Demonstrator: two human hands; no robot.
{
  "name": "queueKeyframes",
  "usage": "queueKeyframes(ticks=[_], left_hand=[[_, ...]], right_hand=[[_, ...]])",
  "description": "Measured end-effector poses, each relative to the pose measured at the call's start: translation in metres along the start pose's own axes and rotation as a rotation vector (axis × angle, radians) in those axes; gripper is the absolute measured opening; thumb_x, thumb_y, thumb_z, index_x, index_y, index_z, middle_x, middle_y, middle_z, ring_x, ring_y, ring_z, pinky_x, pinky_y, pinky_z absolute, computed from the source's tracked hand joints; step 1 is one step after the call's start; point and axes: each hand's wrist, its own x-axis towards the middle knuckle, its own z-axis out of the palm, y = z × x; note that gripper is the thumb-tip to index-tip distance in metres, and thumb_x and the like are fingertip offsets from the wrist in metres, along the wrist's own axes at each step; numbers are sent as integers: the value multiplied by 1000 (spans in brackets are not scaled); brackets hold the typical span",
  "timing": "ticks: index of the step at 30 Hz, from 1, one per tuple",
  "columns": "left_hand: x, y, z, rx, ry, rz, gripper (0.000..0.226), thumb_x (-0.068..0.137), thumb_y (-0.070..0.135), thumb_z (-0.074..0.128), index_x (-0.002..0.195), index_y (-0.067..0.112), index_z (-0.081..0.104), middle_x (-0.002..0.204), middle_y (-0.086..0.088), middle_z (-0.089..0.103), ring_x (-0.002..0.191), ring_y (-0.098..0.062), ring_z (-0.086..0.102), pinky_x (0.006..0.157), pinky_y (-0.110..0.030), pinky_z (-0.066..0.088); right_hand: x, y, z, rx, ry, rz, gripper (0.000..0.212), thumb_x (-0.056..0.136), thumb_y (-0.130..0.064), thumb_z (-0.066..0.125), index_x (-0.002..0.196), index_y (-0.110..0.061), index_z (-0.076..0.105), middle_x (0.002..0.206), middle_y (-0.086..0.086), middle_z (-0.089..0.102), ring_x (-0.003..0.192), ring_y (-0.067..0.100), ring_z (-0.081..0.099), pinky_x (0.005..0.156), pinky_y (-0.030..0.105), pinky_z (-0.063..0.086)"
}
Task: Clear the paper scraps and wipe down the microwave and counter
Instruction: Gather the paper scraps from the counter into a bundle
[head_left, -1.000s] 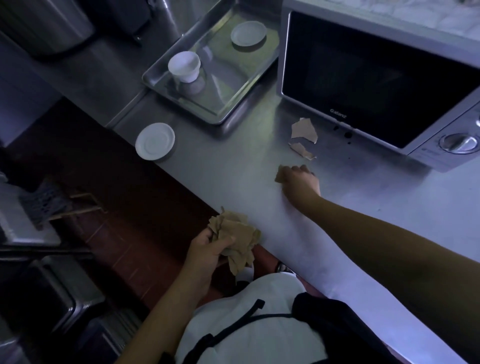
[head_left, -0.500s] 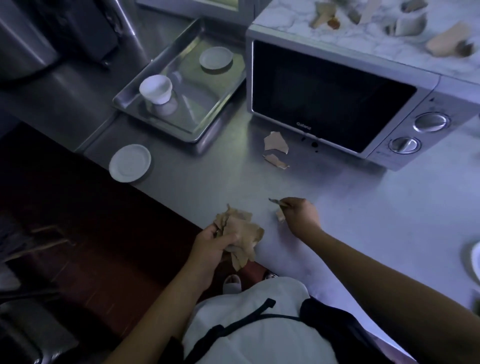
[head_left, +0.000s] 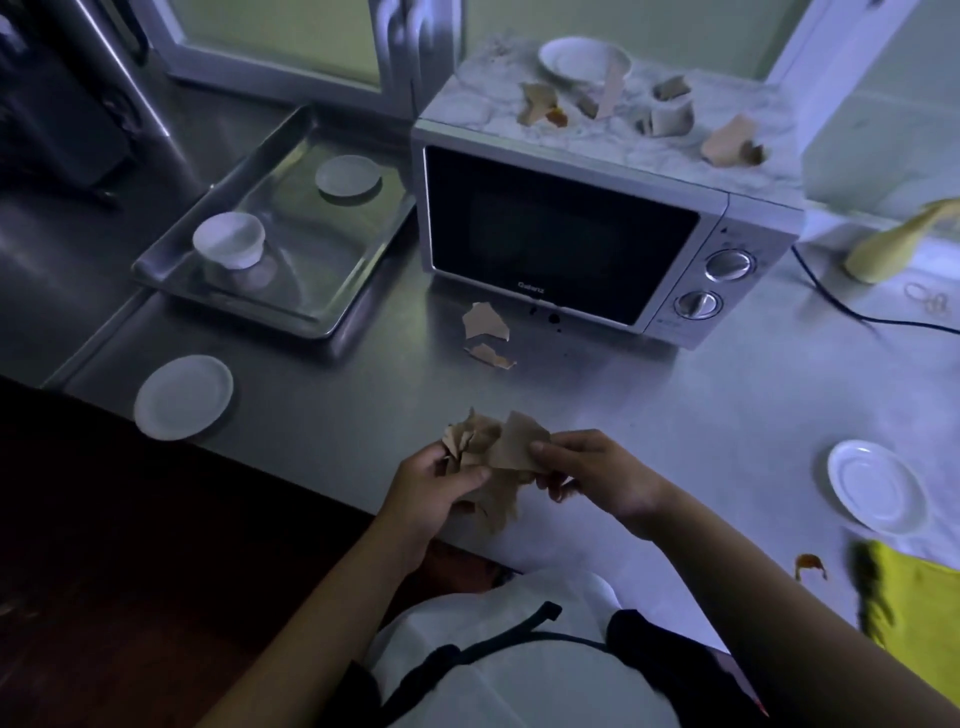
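Over the near edge of the steel counter (head_left: 322, 415), the left hand (head_left: 431, 493) is clenching a paper wad (head_left: 475, 447); the right hand (head_left: 597, 475) is pinching its right-side scrap (head_left: 519, 439).

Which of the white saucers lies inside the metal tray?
The saucer at the tray's far end, near the microwave. The others lie outside it: one at the counter's front edge, one on the right, one on the microwave's top.

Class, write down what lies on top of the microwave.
A white dish, several torn brown paper scraps and a small orange smear lie on the microwave. The surface under them is covered.
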Motion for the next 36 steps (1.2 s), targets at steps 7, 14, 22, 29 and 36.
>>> queueKeyframes(ticks=[7,14,22,29,36], left_hand=[[-8,4,-2,7,-207,50,38,78,2,80,113,11,69,102,-11,76,94,-26,74,73,-29,58],[-11,-9,-21,-41,-165,18,20,89,5,67,100,21,75,98,-11,76,87,-29,74,64,-28,56],[-17,-24,-76,-148,174,-45,23,91,-3,59,103,12,72,89,-10,77,78,-24,74,71,-35,60],[-35,-34,-116,-227,209,-55,26,91,1,62,112,14,70,99,-10,77,90,-27,74,74,-41,62],[-38,-35,-131,-233,229,-51,24,90,2,64,111,12,70,101,-11,76,90,-28,74,71,-39,61]], right_hand=[[-4,15,32,11,416,-37,23,84,-14,79,66,-1,72,55,-2,62,51,5,52,50,15,41],[-3,31,72,-78,429,-4,39,77,-15,85,61,-1,52,56,1,38,49,9,32,47,16,27],[49,59,61,-237,597,122,32,83,-21,80,112,-11,69,101,5,65,84,18,62,72,33,48],[118,81,58,-498,653,354,38,90,-25,54,122,-4,55,124,19,51,112,39,51,94,42,47],[128,87,61,-354,734,334,24,85,-12,65,102,-8,49,102,15,61,99,37,61,77,39,50]])
